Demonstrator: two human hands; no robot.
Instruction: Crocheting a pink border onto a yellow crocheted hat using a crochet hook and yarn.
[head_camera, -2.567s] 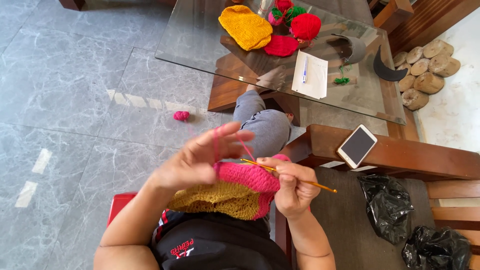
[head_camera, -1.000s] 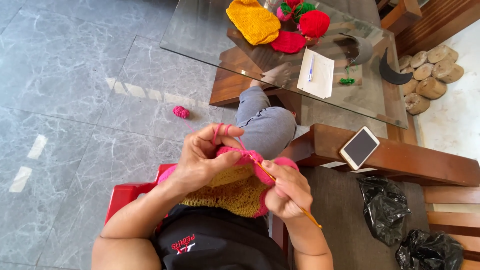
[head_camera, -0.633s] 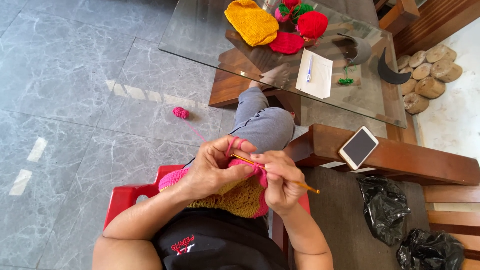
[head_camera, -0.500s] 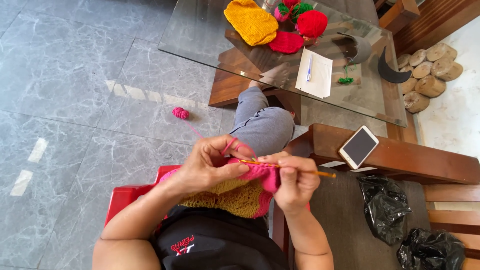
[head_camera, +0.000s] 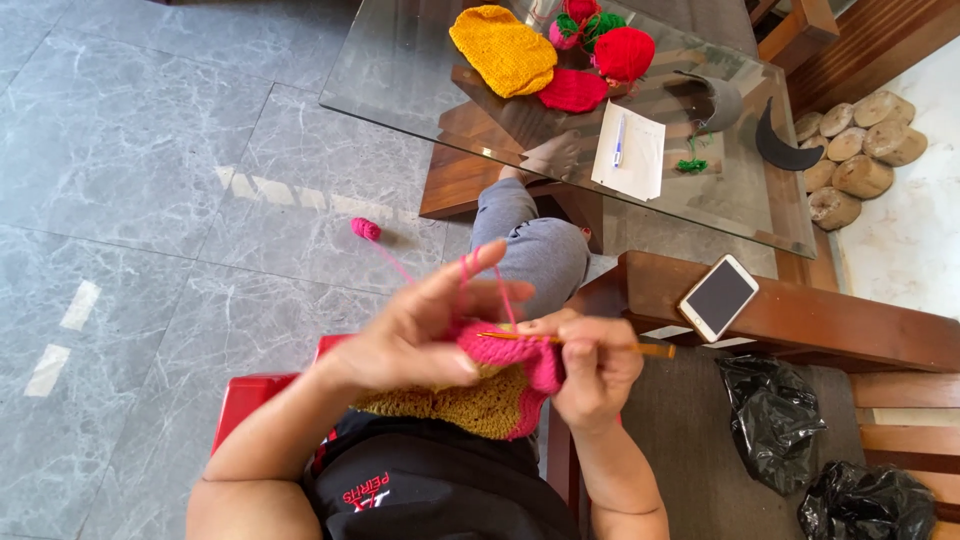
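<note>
- Crochet piece (head_camera: 495, 385), pink along the top edge and mustard yellow below, is held over the lap between both hands.
- Left hand (head_camera: 420, 335) is spread open above the piece, thumb pressed on the pink edge; pink yarn strand (head_camera: 468, 275) is looped over the raised fingers (head_camera: 478, 262).
- Right hand (head_camera: 597, 372) is closed around a crochet hook (head_camera: 590, 343), which is kept nearly level with its tip tucked into the pink edge.
- Yarn is seen running off to a small pink yarn ball (head_camera: 366, 229) on the grey tiled floor.
- Glass worktop (head_camera: 400, 70) ahead is loaded with a yellow knitted piece (head_camera: 503, 49), a red yarn ball (head_camera: 625, 52) and a sheet of paper (head_camera: 630, 155) with a pen on it.
- Phone (head_camera: 718, 297) is left face up on a wooden armrest, well apart from the hands.
</note>
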